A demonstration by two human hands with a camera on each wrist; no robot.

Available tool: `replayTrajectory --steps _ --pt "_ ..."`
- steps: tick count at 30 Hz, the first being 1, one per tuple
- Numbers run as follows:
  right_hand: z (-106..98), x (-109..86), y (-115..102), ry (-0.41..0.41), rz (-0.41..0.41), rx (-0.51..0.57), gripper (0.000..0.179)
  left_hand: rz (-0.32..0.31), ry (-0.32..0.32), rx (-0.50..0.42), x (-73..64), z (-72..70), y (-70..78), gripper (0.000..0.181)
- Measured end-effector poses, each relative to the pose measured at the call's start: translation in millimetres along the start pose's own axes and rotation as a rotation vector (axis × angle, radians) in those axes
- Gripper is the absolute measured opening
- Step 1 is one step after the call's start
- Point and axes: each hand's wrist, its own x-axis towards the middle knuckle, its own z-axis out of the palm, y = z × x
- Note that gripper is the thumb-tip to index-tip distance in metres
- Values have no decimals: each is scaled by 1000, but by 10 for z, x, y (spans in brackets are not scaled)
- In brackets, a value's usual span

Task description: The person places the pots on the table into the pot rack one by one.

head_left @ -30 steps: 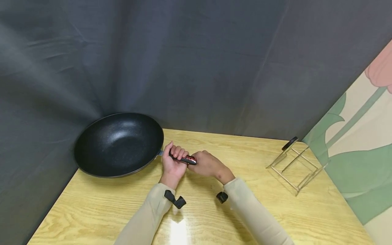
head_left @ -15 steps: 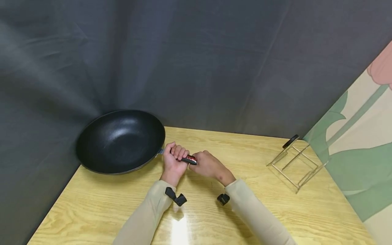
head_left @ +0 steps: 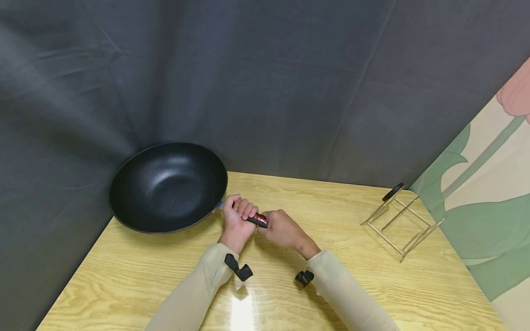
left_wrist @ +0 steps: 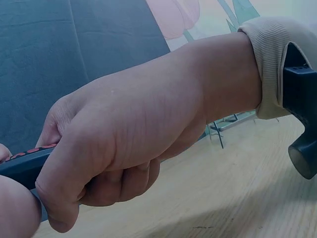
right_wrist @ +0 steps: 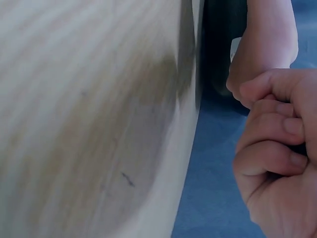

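A large black wok point(head_left: 169, 184) is tilted toward me at the table's back left in the head view. I cannot tell whether its base touches the wood. My left hand point(head_left: 238, 225) grips the inner part of its black handle point(head_left: 258, 219), fingers curled over the top. At the handle's end, marked with a red pattern, my right hand point(head_left: 285, 232) holds on with curled fingers. In the left wrist view the right hand point(left_wrist: 124, 119) covers the handle's tip. Its folded fingers point(right_wrist: 270, 153) show in the right wrist view; the handle is hidden there.
A thin metal wire rack point(head_left: 397, 225) with a black round-edged piece on top stands at the table's right. Dark grey cloth point(head_left: 269, 92) hangs behind and left of the wooden table point(head_left: 331, 202). A flower-patterned wall point(head_left: 488, 197) borders the right side.
The wok has shifted a little right and up in the head view. Its handle end has dipped slightly, both hands moving with it and keeping their hold. The rack stays in place.
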Motion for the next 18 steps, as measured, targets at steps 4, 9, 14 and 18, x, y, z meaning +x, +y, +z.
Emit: replayTrajectory --steps 4,9,14,18 --pt "55 -35 -17 16 -7 19 21 -2 -4 12 -24 -19 -2 45" --pt "112 -65 -26 41 -17 34 21 -9 -31 19 -45 -39 1 43" --pt "166 -95 -39 67 -19 72 18 12 -59 45 -70 -50 6 40" --pt "219 -136 -54 83 0 142 17 13 -80 80 -98 -51 5 39"
